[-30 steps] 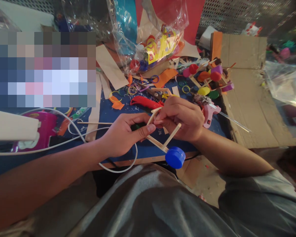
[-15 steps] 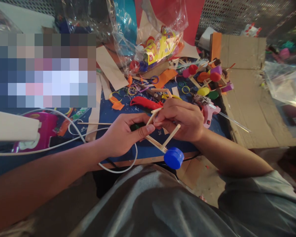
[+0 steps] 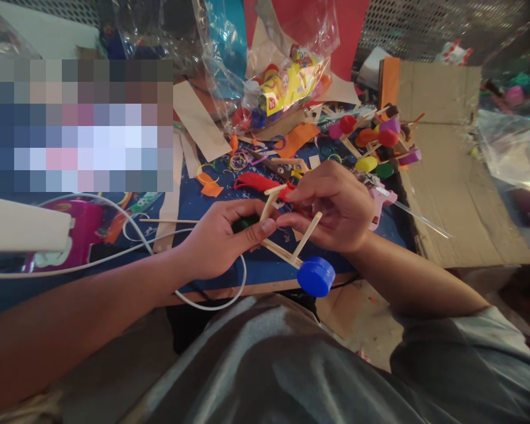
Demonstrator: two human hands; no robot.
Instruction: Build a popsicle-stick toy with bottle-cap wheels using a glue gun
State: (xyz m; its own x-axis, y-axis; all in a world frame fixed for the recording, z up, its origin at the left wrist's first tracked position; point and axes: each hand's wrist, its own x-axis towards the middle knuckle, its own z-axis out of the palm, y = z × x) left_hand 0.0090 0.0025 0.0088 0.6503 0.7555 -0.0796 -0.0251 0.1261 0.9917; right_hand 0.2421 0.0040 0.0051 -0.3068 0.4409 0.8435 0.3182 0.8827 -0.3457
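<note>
My left hand [image 3: 229, 238] is closed on a small frame of wooden sticks [image 3: 279, 250], thumb pressed on top. Two short sticks rise from the long one, and the nearer upright [image 3: 308, 237] leans to the right. A blue bottle cap [image 3: 316, 277] sits at the frame's near end like a wheel. Something dark green shows behind my left thumb, mostly hidden. Just right of the far upright, my right hand [image 3: 335, 206] has its thumb and index finger apart, with nothing visible between them; its other fingers are curled and partly hidden.
Behind my hands lie red-handled cutters [image 3: 260, 184], paper scraps and rubber bands. A pink glue gun [image 3: 382, 203] lies right of my right hand, near a cluster of coloured caps and sticks [image 3: 382, 136]. White cable [image 3: 212, 307] loops below my left wrist. Cardboard [image 3: 446, 176] stands at right.
My right thumb and index finger have parted from the far upright, and the hand has shifted slightly right and up. The frame has tilted a little, its blue cap moving right and up.
</note>
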